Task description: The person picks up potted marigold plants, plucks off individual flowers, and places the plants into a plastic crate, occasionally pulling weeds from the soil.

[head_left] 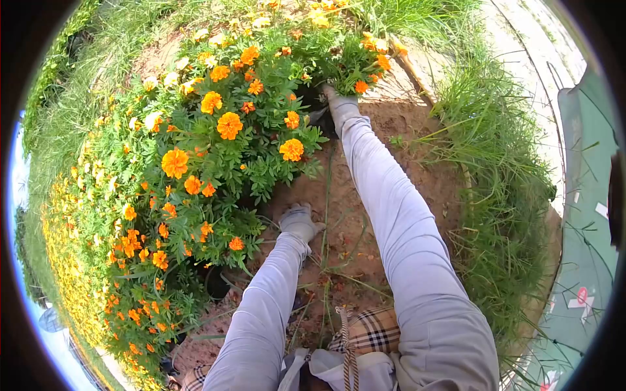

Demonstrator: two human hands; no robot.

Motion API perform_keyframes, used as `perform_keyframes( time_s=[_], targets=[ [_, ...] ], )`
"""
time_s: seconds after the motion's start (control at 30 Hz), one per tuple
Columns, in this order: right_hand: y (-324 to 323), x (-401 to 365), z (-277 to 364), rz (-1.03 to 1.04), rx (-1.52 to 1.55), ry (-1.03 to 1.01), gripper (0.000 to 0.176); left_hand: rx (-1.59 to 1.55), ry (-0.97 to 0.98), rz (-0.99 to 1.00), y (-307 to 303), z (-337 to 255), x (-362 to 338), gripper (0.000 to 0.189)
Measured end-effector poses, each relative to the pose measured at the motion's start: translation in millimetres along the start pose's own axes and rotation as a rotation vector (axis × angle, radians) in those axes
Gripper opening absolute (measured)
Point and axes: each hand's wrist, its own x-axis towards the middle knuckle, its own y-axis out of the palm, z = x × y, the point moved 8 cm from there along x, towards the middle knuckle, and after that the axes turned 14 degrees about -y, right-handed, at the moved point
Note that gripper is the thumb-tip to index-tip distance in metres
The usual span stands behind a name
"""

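Both gloved hands are in at the marigolds, well apart from each other.

My left hand (300,221) rests on the bare soil (398,137) at the foot of the marigolds (228,125), near a black pot (215,281) half hidden under leaves. My right hand (340,105) is stretched far out with its fingertips buried in foliage. I cannot tell whether either hand is closed on anything. Working blind in there, the right hand could snap a stem or knock off blooms. The long reach could also tip my weight onto the left hand and crush the low stems beside it.
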Motion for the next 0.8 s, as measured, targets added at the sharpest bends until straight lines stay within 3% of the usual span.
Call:
perform_keyframes(
  time_s=[0.07, 0.17, 0.27, 0.33, 0.4, 0.47, 0.53, 0.67, 0.73, 0.77, 0.8],
  targets=[
    [16.2, 8.9, -17.9, 0.100, 0.065, 0.117, 0.062, -0.011, 0.003, 0.000, 0.5, 2.4, -1.7, 0.078],
    [28.9, 12.2, -4.8, 0.209, -0.132, 0.209, 0.055, -0.027, -0.002, 0.011, -6.1, 1.8, -4.2, 0.078],
    [85.4, 40.5, -2.9, 0.712, -0.684, -0.044, 0.042, -0.026, -0.020, 0.054, -8.0, 0.9, -2.8, 0.080],
    [109.6, 75.4, -47.5, 0.607, -0.821, -0.038, 0.045, -0.031, -0.041, 0.074, -7.2, 2.9, -3.0, 0.081],
    [97.3, 64.0, -39.3, 0.664, -1.043, -0.205, 0.033, -0.040, -0.044, 0.080, -7.3, 5.5, -4.0, 0.082],
    [75.8, 51.4, -30.9, 0.510, -0.951, -0.353, 0.033, -0.054, -0.034, 0.085, -11.4, 3.5, -4.8, 0.083],
    [38.5, 18.1, -24.0, 0.391, -0.688, -0.294, 0.034, -0.068, -0.020, 0.103, -11.2, 4.6, -6.6, 0.083],
    [-29.1, -21.1, -49.7, 0.137, 0.188, -0.200, 0.043, -0.076, 0.003, 0.035, -8.2, 5.1, -5.1, 0.080],
    [-68.4, -77.5, 11.5, -0.016, 0.515, -0.169, 0.060, -0.088, 0.019, -0.041, -7.2, 5.1, -3.4, 0.075],
    [-78.5, -100.9, 11.0, -0.010, 0.694, 0.015, 0.062, -0.121, 0.049, -0.009, -7.0, 4.4, -2.7, 0.075],
    [-95.6, -114.6, -0.7, -0.002, 0.619, 0.028, 0.056, -0.152, 0.078, 0.030, -5.8, 6.1, -3.4, 0.076]
  ],
)
